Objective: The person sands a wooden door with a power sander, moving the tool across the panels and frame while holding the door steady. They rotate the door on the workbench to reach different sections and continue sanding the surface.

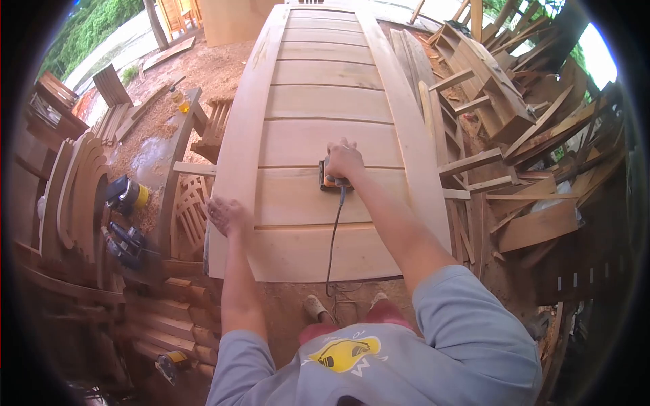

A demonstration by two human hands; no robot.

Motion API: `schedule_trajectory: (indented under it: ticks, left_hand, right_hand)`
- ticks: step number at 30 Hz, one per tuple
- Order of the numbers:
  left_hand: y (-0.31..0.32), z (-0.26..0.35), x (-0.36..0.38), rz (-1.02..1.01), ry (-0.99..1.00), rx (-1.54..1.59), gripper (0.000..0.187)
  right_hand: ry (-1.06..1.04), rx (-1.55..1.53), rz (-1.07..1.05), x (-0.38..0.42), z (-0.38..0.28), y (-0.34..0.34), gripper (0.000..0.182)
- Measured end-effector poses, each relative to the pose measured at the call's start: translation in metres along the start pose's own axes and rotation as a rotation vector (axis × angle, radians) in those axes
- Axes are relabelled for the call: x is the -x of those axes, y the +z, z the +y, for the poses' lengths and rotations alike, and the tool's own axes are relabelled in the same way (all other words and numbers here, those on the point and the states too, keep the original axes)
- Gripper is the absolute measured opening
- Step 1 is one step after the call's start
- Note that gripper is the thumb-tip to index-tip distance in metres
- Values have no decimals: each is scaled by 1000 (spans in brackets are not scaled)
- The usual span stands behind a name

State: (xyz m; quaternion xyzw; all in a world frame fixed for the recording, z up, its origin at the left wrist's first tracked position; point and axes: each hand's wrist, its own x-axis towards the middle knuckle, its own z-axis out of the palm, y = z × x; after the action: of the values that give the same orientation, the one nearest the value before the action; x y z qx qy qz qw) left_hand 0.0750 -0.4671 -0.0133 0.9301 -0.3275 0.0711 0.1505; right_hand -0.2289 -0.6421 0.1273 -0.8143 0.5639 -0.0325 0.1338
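Note:
A long wooden door panel (308,252) with horizontal boards lies flat in front of me. My right hand (344,160) is wrapped over an orange and black power sander (328,180), which rests on the boards near the middle of the panel. From the sander a dark cord (333,243) runs down over the panel's near edge. My left hand (226,214) lies on the panel's left side board near the edge, its fingers spread and holding nothing.
Wooden beams (179,162) stand at the left, with power tools (127,195) beside them. Stacked timber (172,318) lies at the lower left. At the right are a wooden frame (484,81) and piled planks (538,225). Sawdust covers the ground.

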Motion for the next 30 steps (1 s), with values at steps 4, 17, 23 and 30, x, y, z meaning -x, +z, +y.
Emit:
schedule_trajectory:
  ticks: [4,17,23,30]
  left_hand:
    - [-13,57,94,-103,293,100,61]
    - [-28,223,271,-202,121,-30,77]
    - [-25,221,275,-182,104,-61,71]
    - [-28,226,274,-164,90,-78,67]
  right_hand:
    - [-76,-18,-61,6,25,-16,37]
    - [-434,-9,-105,-14,122,-22,39]
    - [-539,-50,-142,16,150,-31,41]
    - [-605,-57,-141,-4,173,-29,43]
